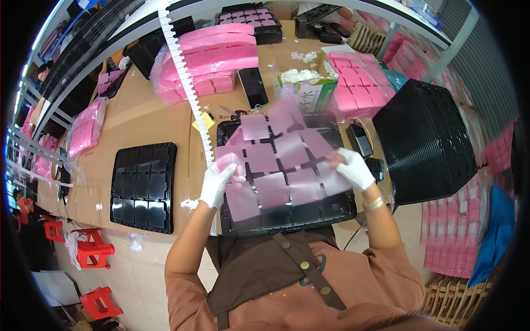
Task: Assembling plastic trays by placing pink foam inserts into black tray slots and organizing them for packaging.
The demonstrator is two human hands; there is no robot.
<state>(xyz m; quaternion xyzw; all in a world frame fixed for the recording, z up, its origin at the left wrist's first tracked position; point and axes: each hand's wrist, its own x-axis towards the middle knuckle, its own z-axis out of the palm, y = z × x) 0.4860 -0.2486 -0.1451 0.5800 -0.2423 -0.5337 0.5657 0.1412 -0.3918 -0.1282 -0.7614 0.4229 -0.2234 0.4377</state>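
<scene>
A thin, translucent pink foam sheet with rows of cut slots hangs between my two white-gloved hands, its far part smeared by motion. My left hand is closed on the sheet's left edge, where the foam is bunched up. At the right edge, my right hand pinches the same sheet; its fingertips are blurred. Beneath lies a black plastic tray with compartments, largely covered by the foam. Whether the sheet touches the tray I cannot tell.
Another black tray lies at left. Tall stacked black trays stand at right. Behind are pink foam stacks, a phone, a carton with white scraps and a small black device. A white notched strip crosses the table.
</scene>
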